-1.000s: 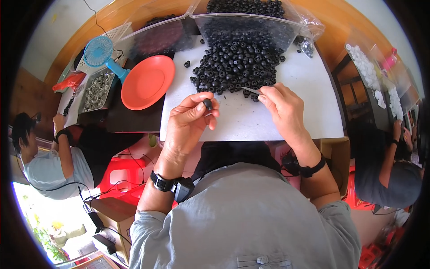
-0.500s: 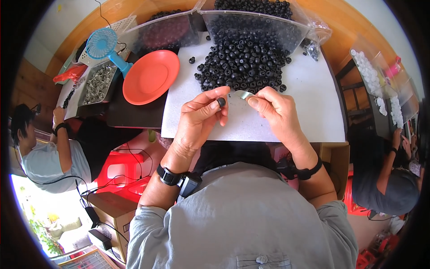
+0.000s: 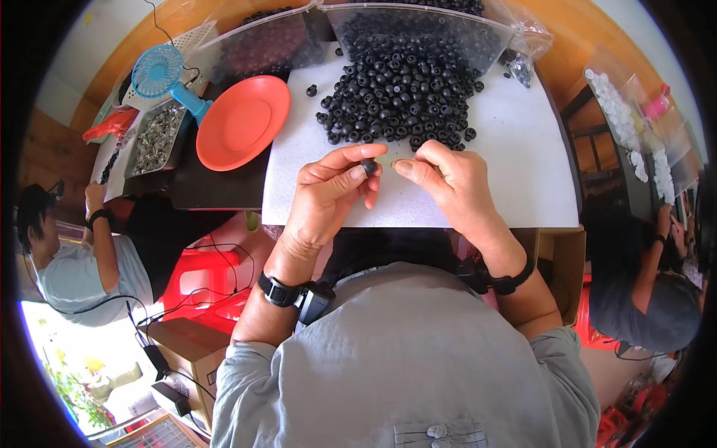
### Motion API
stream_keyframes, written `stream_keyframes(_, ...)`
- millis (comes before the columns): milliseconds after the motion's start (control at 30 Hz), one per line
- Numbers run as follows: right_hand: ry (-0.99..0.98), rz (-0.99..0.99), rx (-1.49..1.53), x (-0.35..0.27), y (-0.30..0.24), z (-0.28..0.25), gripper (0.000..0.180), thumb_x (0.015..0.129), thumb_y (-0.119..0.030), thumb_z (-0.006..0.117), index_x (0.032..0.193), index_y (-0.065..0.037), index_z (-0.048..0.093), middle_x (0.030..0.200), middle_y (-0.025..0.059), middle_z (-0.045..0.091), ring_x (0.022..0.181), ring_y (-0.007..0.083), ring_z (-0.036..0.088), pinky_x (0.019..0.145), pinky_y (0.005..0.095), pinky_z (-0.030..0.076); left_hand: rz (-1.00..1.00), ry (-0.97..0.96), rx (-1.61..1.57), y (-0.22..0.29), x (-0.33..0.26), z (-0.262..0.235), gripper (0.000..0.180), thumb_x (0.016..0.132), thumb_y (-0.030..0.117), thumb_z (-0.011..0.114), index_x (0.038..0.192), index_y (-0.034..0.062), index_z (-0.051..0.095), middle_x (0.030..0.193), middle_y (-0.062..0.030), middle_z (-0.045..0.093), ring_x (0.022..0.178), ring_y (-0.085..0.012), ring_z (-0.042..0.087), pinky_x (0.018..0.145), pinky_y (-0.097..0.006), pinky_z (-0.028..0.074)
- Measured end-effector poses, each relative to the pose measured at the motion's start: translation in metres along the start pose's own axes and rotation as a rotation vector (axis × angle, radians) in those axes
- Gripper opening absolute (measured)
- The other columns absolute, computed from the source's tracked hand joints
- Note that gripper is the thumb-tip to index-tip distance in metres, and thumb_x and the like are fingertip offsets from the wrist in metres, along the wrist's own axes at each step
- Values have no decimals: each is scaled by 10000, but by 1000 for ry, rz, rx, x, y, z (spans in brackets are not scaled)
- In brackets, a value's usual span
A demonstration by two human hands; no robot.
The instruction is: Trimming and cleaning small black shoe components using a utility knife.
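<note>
My left hand (image 3: 326,183) pinches one small black ball-shaped part (image 3: 368,166) between thumb and fingers, above the near half of a white foam sheet (image 3: 508,149). Close by on its right, my right hand (image 3: 455,179) is closed, thumb pressed to the index finger. The thin metal blade it grips is almost wholly hidden by the fingers now. Just beyond both hands lies a big heap of black ball-shaped parts (image 3: 403,101), many with a round hole.
A clear plastic bin (image 3: 441,33) of black parts stands behind the heap. Left of the sheet are a red-orange plate (image 3: 243,123), a blue handheld fan (image 3: 158,71) and a tray of small metallic-looking pieces (image 3: 157,142). People sit at both sides.
The blade in my right hand has turned almost out of sight, and that hand has moved slightly left, nearer the black part. My left hand keeps its pinch. The view has shifted slightly.
</note>
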State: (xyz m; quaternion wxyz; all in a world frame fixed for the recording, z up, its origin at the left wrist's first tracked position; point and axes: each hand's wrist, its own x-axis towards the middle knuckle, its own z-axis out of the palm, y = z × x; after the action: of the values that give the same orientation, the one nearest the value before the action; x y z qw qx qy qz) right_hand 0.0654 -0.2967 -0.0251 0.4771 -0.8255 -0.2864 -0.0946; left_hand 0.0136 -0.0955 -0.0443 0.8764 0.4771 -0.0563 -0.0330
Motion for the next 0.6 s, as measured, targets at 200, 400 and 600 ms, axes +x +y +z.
stream_keyframes(200,-20,2,-42,2,-5,1,342,903,-289,701,692,-58,563,524,109,530,450,263,534,452,385,389,-4,10,21,0,-1,1,302,971,27,553,1254,-54,618,976,-115,635,870,-192,594,693,-312,502)
stream_keyframes(400,-24,-31,-95,2,-6,3,372,905,-312,697,674,-66,541,516,104,517,458,288,536,453,396,395,11,37,25,-1,0,2,289,978,25,538,1240,-66,617,976,-122,623,867,-188,586,694,-314,505)
stream_keyframes(600,-14,-34,-122,1,-4,4,370,907,-320,693,678,-74,539,518,101,519,461,291,543,453,403,400,-6,61,-31,0,0,3,251,968,-8,546,1188,-57,656,1082,-94,631,840,-179,599,681,-321,512)
